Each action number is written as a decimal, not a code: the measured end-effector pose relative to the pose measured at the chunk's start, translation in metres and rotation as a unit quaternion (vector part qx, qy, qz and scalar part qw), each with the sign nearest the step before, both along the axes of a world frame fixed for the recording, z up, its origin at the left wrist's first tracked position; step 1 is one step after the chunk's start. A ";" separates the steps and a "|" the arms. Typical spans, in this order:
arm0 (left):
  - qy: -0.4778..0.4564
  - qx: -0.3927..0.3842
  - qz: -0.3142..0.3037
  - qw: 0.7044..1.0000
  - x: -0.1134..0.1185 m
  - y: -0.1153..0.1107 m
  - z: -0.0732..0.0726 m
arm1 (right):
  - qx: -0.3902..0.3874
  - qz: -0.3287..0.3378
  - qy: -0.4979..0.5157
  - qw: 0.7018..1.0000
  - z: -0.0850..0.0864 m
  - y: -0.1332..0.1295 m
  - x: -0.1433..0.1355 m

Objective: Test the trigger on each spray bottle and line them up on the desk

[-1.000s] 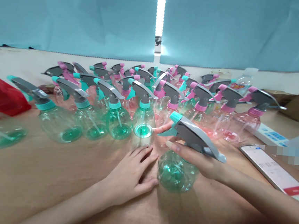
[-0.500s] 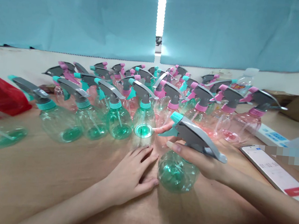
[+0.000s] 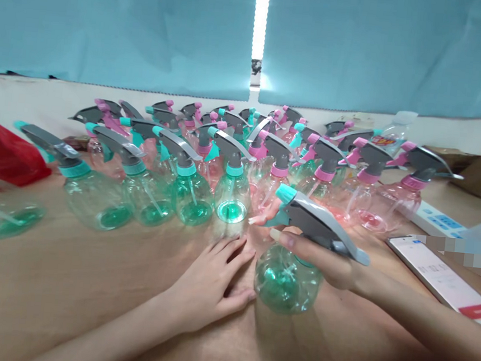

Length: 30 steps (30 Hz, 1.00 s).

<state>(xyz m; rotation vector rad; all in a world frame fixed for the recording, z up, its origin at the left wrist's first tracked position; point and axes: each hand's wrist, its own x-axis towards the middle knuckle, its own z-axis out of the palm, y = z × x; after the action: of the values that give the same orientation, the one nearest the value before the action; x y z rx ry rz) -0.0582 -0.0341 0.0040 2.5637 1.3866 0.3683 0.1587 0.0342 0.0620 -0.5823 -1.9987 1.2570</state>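
Wrapped round its neck, right hand [image 3: 326, 261] gripping the green spray bottle [image 3: 288, 280], long axis near-upright, nozzle leftward.

Left hand [image 3: 214, 279] open, palm down, right hand [image 3: 326, 262] curled, gripping

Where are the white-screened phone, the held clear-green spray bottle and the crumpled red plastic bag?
White-screened phone [image 3: 437, 272], head view: its screen.
Held clear-green spray bottle [image 3: 284, 285], head view: its round body.
Red plastic bag [image 3: 7, 154], head view: its side.
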 end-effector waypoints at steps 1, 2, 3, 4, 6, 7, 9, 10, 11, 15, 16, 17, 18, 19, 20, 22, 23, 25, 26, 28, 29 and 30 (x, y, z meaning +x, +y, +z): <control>0.001 0.001 0.000 1.000 0.000 0.000 0.000 | 0.003 -0.002 -0.006 1.000 -0.002 0.001 0.001; 0.002 0.002 -0.001 1.000 0.000 0.000 0.000 | 0.006 -0.004 -0.012 1.000 -0.004 0.001 0.002; 0.002 0.003 0.000 1.000 0.000 0.000 0.000 | 0.007 -0.005 -0.018 1.000 -0.006 0.002 0.003; 0.001 0.004 0.000 1.000 -0.001 -0.001 -0.001 | 0.009 -0.007 -0.021 1.000 -0.007 0.003 0.004; -0.001 0.005 0.001 1.000 -0.001 -0.001 -0.001 | 0.018 -0.016 -0.023 0.999 -0.008 0.003 0.006; -0.004 0.005 0.001 1.000 -0.001 -0.001 -0.001 | 0.024 -0.018 -0.023 0.999 -0.007 0.003 0.006; -0.008 0.005 0.002 1.000 -0.001 0.000 -0.002 | 0.035 -0.009 -0.026 0.999 -0.004 0.004 0.005; -0.009 0.005 0.002 1.000 -0.001 0.000 -0.002 | 0.038 -0.003 -0.027 0.999 -0.002 0.003 0.004; -0.010 0.005 0.002 1.000 -0.001 0.000 -0.001 | 0.036 0.003 -0.028 0.999 0.000 0.003 0.004; -0.009 0.008 0.002 1.000 0.000 0.000 0.000 | 0.009 0.004 -0.037 0.999 -0.001 0.003 0.007; -0.007 0.007 0.003 1.000 0.000 0.000 0.000 | 0.002 -0.003 -0.042 0.999 -0.003 0.003 0.008; -0.006 0.006 0.002 1.000 0.000 -0.001 0.001 | -0.004 -0.011 -0.045 0.999 -0.005 0.003 0.009; -0.004 0.004 0.001 1.000 0.000 -0.001 0.001 | -0.007 -0.021 -0.044 0.999 -0.006 0.004 0.010; -0.003 0.003 0.000 1.000 0.000 -0.001 0.001 | -0.007 -0.027 -0.038 0.999 -0.007 0.004 0.010; -0.003 0.001 -0.002 1.000 0.000 -0.001 0.001 | -0.005 -0.026 -0.027 0.999 -0.007 0.005 0.010; -0.001 -0.001 -0.003 1.000 0.000 -0.001 0.001 | -0.002 -0.003 -0.003 1.000 -0.004 0.005 0.007; -0.001 -0.001 -0.002 1.000 0.000 -0.001 0.001 | -0.002 0.015 0.006 1.000 -0.003 0.004 0.005; 0.000 -0.002 0.000 1.000 0.000 0.000 0.001 | -0.006 0.040 0.026 0.999 0.000 0.003 0.002; -0.001 -0.001 0.000 1.000 0.000 0.000 0.001 | -0.011 0.047 0.036 0.998 0.001 0.003 0.001; -0.002 0.001 -0.002 1.000 0.000 0.000 0.001 | -0.022 0.057 0.061 0.996 0.000 0.002 -0.001; -0.002 0.002 -0.002 1.000 0.000 0.000 0.000 | -0.028 0.060 0.074 0.995 -0.001 0.001 -0.001; -0.002 0.003 -0.002 1.000 0.000 0.001 0.000 | -0.031 0.062 0.083 0.994 -0.002 0.001 -0.001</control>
<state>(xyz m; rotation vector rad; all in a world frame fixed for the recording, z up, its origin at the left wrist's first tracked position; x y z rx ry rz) -0.0583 -0.0335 0.0041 2.5686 1.3796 0.3769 0.1575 0.0351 0.0604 -0.3729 -1.8861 1.4003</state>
